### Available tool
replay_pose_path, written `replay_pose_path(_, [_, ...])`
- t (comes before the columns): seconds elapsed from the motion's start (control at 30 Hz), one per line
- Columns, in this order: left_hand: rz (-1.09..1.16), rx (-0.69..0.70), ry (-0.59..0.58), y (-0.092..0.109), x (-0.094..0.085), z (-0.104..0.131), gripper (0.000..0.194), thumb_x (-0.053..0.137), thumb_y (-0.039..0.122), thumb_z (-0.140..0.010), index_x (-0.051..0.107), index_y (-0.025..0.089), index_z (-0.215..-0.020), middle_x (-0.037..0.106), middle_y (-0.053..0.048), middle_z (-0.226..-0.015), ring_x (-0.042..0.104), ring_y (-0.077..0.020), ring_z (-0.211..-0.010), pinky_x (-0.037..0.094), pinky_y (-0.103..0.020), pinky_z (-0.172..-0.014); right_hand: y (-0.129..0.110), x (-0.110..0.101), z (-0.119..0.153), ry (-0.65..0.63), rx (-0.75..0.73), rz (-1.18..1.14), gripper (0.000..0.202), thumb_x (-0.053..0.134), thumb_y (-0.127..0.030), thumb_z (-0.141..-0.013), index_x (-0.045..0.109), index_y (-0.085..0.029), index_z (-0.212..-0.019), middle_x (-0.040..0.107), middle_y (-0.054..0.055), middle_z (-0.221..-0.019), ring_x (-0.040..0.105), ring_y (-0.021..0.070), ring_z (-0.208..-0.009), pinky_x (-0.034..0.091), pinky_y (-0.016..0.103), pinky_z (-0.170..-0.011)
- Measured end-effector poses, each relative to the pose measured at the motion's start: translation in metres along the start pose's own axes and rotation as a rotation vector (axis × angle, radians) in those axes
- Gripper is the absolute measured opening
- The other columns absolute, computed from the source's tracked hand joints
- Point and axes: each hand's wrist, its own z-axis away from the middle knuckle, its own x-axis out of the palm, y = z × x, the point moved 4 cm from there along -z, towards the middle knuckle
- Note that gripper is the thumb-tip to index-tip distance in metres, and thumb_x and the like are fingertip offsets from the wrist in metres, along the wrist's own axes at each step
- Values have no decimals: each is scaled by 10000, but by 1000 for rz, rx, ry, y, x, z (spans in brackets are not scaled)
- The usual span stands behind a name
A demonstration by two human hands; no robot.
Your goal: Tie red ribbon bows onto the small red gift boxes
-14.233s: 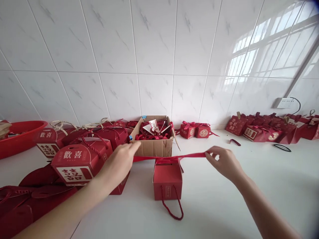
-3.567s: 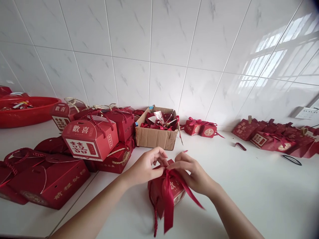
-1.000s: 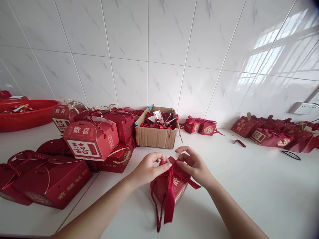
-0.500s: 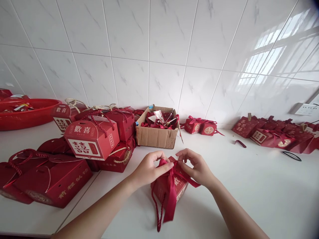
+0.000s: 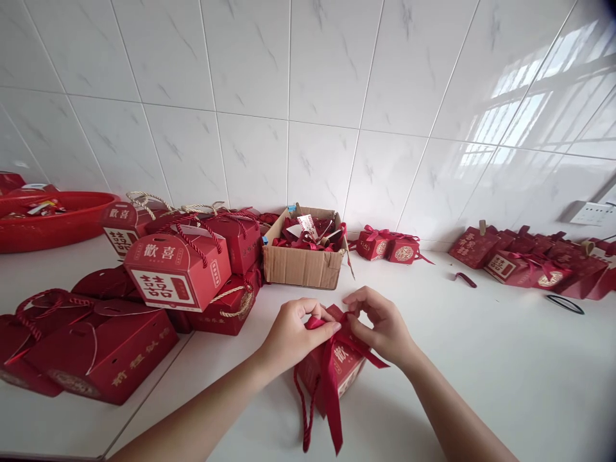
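Observation:
A small red gift box (image 5: pixel 350 374) stands on the white counter in front of me, partly covered by my hands. Red ribbon (image 5: pixel 330 391) is looped on its top, with one long tail hanging down the front and another pointing right. My left hand (image 5: pixel 296 333) pinches the ribbon loop on the left side of the top. On the right side, my right hand (image 5: pixel 382 326) has thumb and forefinger closed on the ribbon near the knot. A twisted red cord handle (image 5: pixel 307 417) hangs at the box's left.
Stacked red boxes (image 5: pixel 178 266) fill the left, before a red basin (image 5: pixel 81 218). Behind stand a cardboard box (image 5: pixel 303 268) of ribbons and two small bowed boxes (image 5: pixel 387 246). More red boxes (image 5: pixel 529 260), a ribbon scrap (image 5: pixel 466 280) and a black loop (image 5: pixel 565 304) lie right.
Both hands have shifted slightly right and down with the ribbon. The long ribbon tail now hangs lower and further right, and the box has turned or shifted slightly.

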Motion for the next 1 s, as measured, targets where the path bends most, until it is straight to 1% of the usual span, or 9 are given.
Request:
replay_pose_path(0.1, [18, -6, 1, -1, 0, -1, 382, 663, 268, -722, 340, 190, -533, 696, -51, -828, 637, -202, -842, 479, -317, -789, -1, 1, 0, 27, -52, 52, 306, 518, -26, -741, 573, -240, -953, 544, 8, -783, 516, 151, -716, 444, 294, -638])
replay_pose_path(0.23, [34, -23, -5, -2, -2, -1, 354, 700, 263, -687, 395, 187, -524, 704, -57, -837, 640, -214, -870, 477, -330, -811, -5, 1, 1, 48, -128, 123, 342, 509, 3, -722, 571, -238, -956, 546, 7, -786, 514, 145, -701, 439, 285, -623])
replay_pose_path(0.4, [74, -35, -14, 3, -4, 0, 354, 710, 266, -686, 410, 187, -516, 702, -67, -832, 635, -234, -942, 466, -320, -824, -6, 0, 2, 66, -170, 121, 316, 505, 1, -729, 573, -233, -931, 536, 10, -781, 506, 145, -697, 439, 289, -624])
replay_pose_path(0.53, [88, -15, -9, 5, -5, 0, 325, 625, 303, -777, 448, 186, -531, 696, -83, -828, 639, -237, -940, 460, -329, -839, -3, -1, 2, 60, -114, 12, 264, 502, -44, -774, 566, -233, -946, 548, 19, -817, 510, 154, -723, 443, 304, -644])
replay_pose_path(0.63, [75, -29, 12, 1, -5, 0, 259, 622, 308, -782, 523, 179, -581, 703, -85, -874, 647, -237, -928, 474, -326, -816, -3, -1, 1, 25, -38, 1, 182, 520, -117, -828, 579, -231, -958, 575, 31, -885, 519, 148, -731, 444, 306, -656])
replay_pose_path(0.8, [16, -27, 0, -4, -4, -1, 146, 636, 311, -771, 649, 174, -721, 705, -68, -895, 654, -221, -904, 483, -313, -803, -5, 2, -2, -185, 77, 68, 162, 568, -211, -858, 615, -244, -1009, 660, 31, -974, 573, 160, -817, 431, 297, -673])
replay_pose_path(0.87, [-25, -24, 15, -4, -5, -1, 149, 649, 318, -757, 654, 175, -716, 702, -60, -847, 651, -227, -907, 483, -309, -785, -5, 2, -3, -211, 80, 68, 151, 572, -219, -862, 631, -241, -1000, 677, 29, -964, 581, 156, -809, 429, 293, -668])
replay_pose_path(0.93, [-47, -23, 37, -3, -6, -1, 163, 663, 321, -739, 622, 179, -670, 698, -53, -799, 643, -240, -936, 480, -308, -771, -3, 1, -3, -179, 68, 56, 118, 578, -228, -863, 646, -233, -960, 683, 28, -905, 573, 145, -756, 431, 286, -650])
replay_pose_path(1.0, [-38, -15, 53, -2, -6, -1, 253, 675, 310, -722, 513, 188, -572, 701, -50, -767, 634, -248, -970, 475, -310, -777, -1, -1, -3, -129, 48, 51, 82, 590, -235, -859, 658, -228, -904, 674, 24, -832, 554, 137, -703, 436, 280, -632])
